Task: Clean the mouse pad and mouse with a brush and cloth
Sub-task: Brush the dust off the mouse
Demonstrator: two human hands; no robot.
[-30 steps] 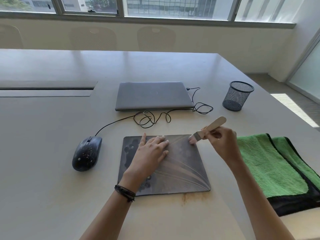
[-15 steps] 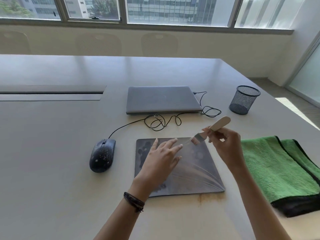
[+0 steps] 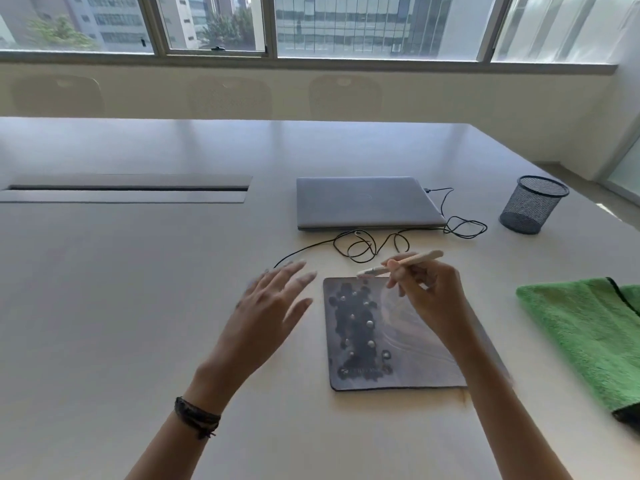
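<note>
The dark mouse pad [image 3: 360, 341] lies flat on the table, its left half spotted with dark blots and small pale specks, its right half streaked with brush marks. My right hand [image 3: 433, 296] grips the wooden-handled brush [image 3: 415, 259], whose bristles sit at the pad's far edge. My left hand [image 3: 273, 306] hovers left of the pad, fingers spread and holding nothing. The mouse is hidden behind that hand; only its black cable [image 3: 374, 244] shows. The green cloth [image 3: 588, 327] lies folded at the right.
A shut grey laptop [image 3: 367, 202] sits behind the pad, with the cable looped in front of it. A black mesh cup [image 3: 530, 206] stands at the far right. A long cable slot [image 3: 128, 192] runs across the table at the left.
My left hand has lifted off the mouse pad and moved left, over where the mouse lay. The brush has shifted left along the pad's far edge. The view has swung left.
</note>
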